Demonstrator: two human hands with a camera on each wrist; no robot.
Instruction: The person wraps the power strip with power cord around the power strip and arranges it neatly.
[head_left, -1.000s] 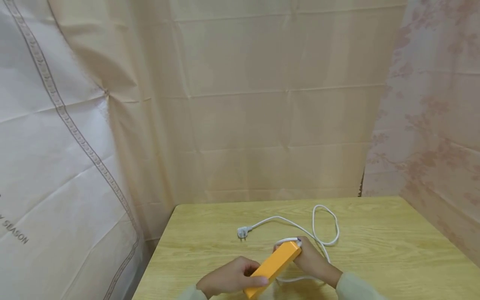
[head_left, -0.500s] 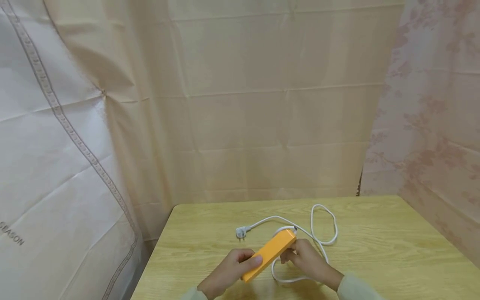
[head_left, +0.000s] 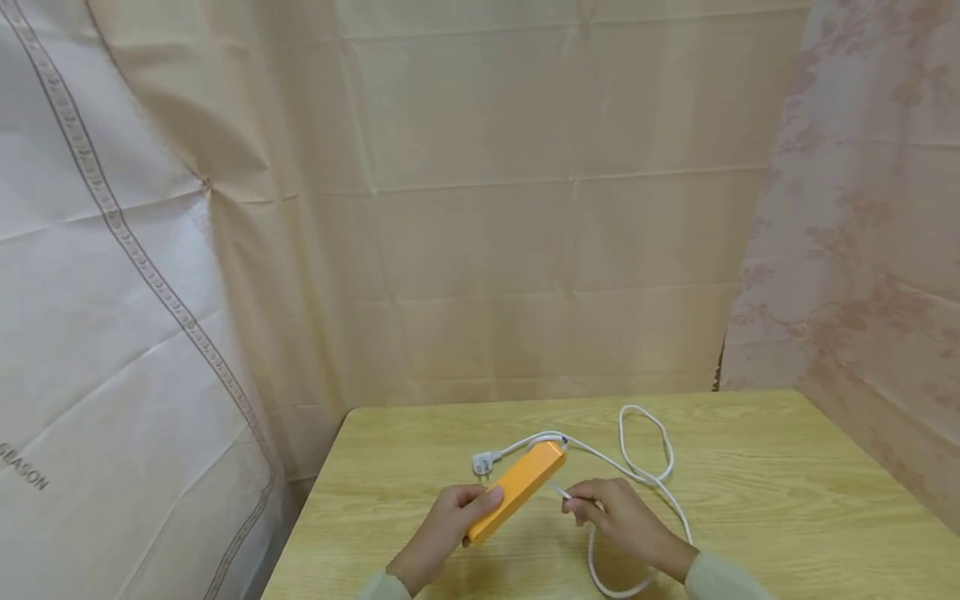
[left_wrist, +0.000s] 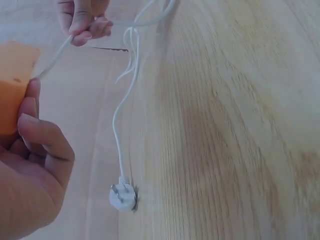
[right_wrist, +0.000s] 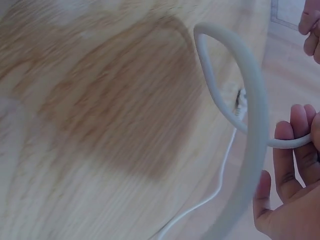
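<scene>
In the head view, my left hand (head_left: 442, 529) grips the lower end of an orange power strip (head_left: 522, 486), thumb lying on its upper face. The strip is raised above the table and tilted, its far end pointing up and right. White cord (right_wrist: 257, 115) comes off that far end and passes round behind the strip. Just right of the strip, my right hand (head_left: 622, 518) pinches a stretch of this cord between thumb and fingers. The white plug (left_wrist: 122, 196), pins showing, lies on the table beyond the strip. The strip's underside is hidden in the head view.
The wood-grain table (head_left: 787, 475) carries the rest of the cord, looped at the back right and bending near the front by my right wrist. A beige cloth (head_left: 480, 250) hangs behind, with a patterned white cloth (head_left: 112, 350) at left and a flowered one (head_left: 877, 250) at right.
The power strip and left hand have moved up and left. My right hand has come away from the strip's far end and now draws cord out to the right; the front loop has shifted right.
</scene>
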